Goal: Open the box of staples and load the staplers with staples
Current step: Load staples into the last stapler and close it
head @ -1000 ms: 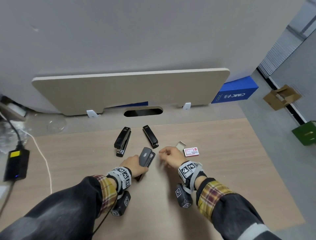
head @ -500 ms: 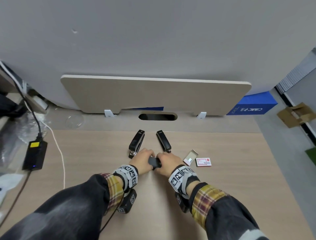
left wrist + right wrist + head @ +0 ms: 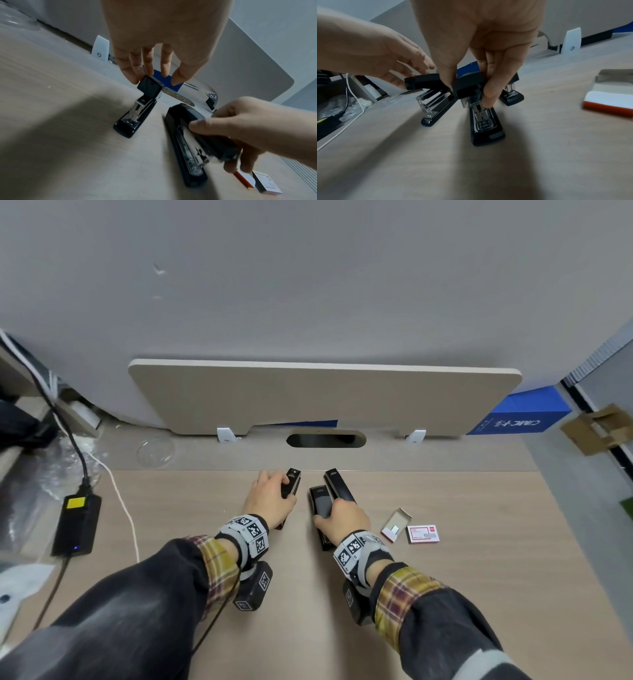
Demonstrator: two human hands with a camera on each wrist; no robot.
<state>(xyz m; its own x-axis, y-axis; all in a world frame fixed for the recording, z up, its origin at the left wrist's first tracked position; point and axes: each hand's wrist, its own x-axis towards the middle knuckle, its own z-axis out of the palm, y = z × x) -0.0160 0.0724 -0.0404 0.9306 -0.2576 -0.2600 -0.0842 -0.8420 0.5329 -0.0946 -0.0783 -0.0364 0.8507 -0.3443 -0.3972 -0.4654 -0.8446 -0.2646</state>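
Three black staplers lie on the wooden desk (image 3: pixel 445 594). My left hand (image 3: pixel 278 488) holds the raised top arm of the left stapler (image 3: pixel 292 485); in the left wrist view its fingers (image 3: pixel 137 75) pinch the end of that arm over the left stapler (image 3: pixel 133 119), whose metal magazine shows. My right hand (image 3: pixel 330 510) grips the top of the middle stapler (image 3: pixel 318 501), pinched between thumb and fingers (image 3: pixel 489 92) above the stapler's base (image 3: pixel 486 127). The right stapler (image 3: pixel 339 489) lies untouched beside it. An open staple box tray (image 3: pixel 395 523) and its sleeve (image 3: pixel 423 534) lie to the right.
A desk divider panel (image 3: pixel 325 395) stands behind a cable slot (image 3: pixel 325 440). At the left lie a black power adapter (image 3: pixel 77 523), a white cable (image 3: pixel 120 501) and plastic wrap. A blue box (image 3: pixel 520 419) and cardboard sit on the floor to the right.
My left hand let go of the middle stapler and moved up-left onto the left stapler. The right hand took hold of the middle stapler and slid it forward beside the right one.
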